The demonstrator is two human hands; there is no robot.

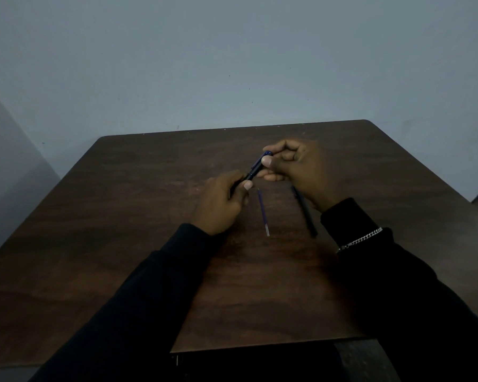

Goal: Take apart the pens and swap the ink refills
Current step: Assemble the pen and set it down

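Note:
Both hands hold one dark pen with a blue clip (pixel 257 167) above the middle of the brown table (pixel 122 216). My left hand (pixel 222 205) grips its lower end, and my right hand (pixel 295 172) pinches its upper, clip end between thumb and fingers. The pen slants up to the right. A thin blue ink refill (pixel 263 213) lies loose on the table just below the hands. A second dark pen (pixel 305 213) lies to its right, partly hidden under my right wrist.
The table's far edge meets a plain grey wall (pixel 232 64). A silver chain bracelet (pixel 360 239) sits on the right sleeve. A dark gap shows below the table's near edge (pixel 260 347).

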